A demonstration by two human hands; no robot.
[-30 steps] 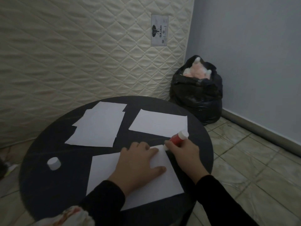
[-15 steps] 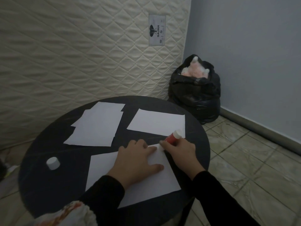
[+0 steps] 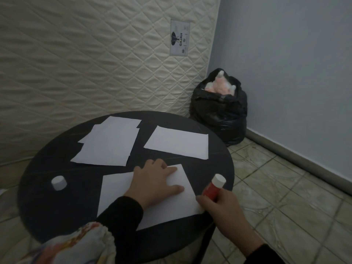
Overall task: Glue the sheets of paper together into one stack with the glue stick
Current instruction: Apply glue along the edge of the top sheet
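- The left hand (image 3: pixel 152 182) lies flat, fingers spread, pressing on the nearest sheet of paper (image 3: pixel 118 189) on the round dark tabletop (image 3: pixel 43 206).
- The right hand (image 3: pixel 226 212) is closed around the red glue stick (image 3: pixel 214 186), at the sheet's right edge, its white end tilted up and away.
- A loose pile of sheets (image 3: pixel 108 144) lies at the far left, a single sheet (image 3: pixel 179 142) at the far right.
- The white cap (image 3: pixel 59 182) stands on the left, apart from the papers.
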